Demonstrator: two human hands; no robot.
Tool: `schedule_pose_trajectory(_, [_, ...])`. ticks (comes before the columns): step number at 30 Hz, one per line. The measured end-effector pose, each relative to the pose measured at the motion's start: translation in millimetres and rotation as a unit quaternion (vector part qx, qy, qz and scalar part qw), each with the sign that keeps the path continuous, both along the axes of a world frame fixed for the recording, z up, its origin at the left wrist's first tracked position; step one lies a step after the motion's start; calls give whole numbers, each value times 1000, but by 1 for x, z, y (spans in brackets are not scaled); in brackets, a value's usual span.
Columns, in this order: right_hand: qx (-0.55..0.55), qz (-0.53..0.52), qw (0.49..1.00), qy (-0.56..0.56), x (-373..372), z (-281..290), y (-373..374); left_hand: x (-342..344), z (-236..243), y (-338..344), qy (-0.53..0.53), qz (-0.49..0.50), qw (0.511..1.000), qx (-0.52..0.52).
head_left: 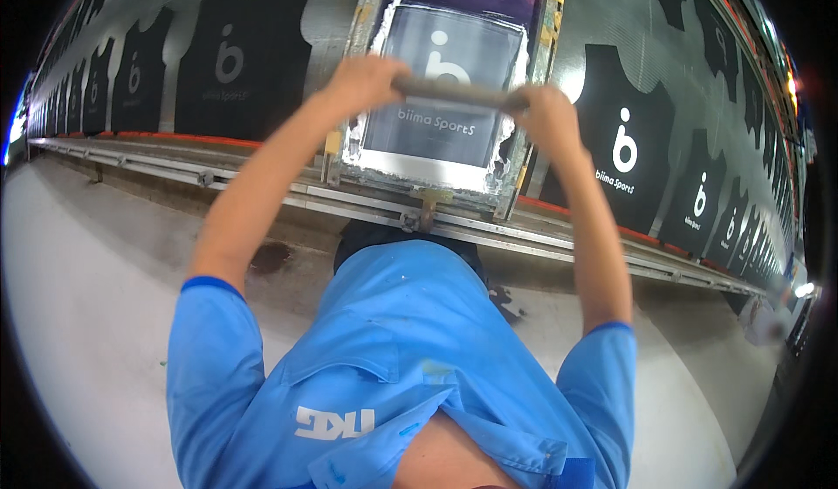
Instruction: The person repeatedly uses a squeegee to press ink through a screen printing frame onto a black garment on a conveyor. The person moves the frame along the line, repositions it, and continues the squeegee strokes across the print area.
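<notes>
Both my hands grip a long bar-like squeegee held crosswise over a printing screen. My left hand closes round its left end, and my right hand round its right end. Under it lies the metal-edged screen frame, with a design and lettering showing through the grey mesh. White ink forms a band along the mesh's near edge and smears up both sides. The squeegee is slightly blurred, and I cannot tell whether its blade touches the mesh.
Black sleeveless garment panels lie along the long printing table. Those on the right bear bright white prints; those on the left carry duller grey ones. A metal rail runs along the near edge, with a bracket below the frame.
</notes>
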State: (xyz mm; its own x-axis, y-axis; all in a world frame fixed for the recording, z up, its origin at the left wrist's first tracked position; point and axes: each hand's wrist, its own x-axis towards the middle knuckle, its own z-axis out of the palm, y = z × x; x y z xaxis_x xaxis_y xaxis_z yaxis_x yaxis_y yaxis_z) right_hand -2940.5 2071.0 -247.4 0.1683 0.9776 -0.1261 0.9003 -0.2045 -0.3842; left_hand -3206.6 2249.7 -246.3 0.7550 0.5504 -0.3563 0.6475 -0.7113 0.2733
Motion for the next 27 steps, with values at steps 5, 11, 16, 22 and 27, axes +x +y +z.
schedule_pose_trajectory(5, [-48, -55, 995, -68, 90, -11, 121, 92, -13, 145, -3, -41, 999, -13])
schedule_pose_trajectory(11, [-43, -63, 991, -110, 110, 10, 178, 137, -23, 211, -59, -88, 994, -25])
schedule_pose_trajectory(16, [-33, -70, 990, -121, 114, -1, 186, 144, -30, 221, -74, -70, 995, 6])
schedule_pose_trajectory(22, [-19, -106, 991, -85, 105, -24, 168, 131, -32, 191, -79, -61, 992, 78])
schedule_pose_trajectory(27, [45, -98, 993, -49, 61, -52, 98, 87, -34, 121, -52, -59, 992, 98])
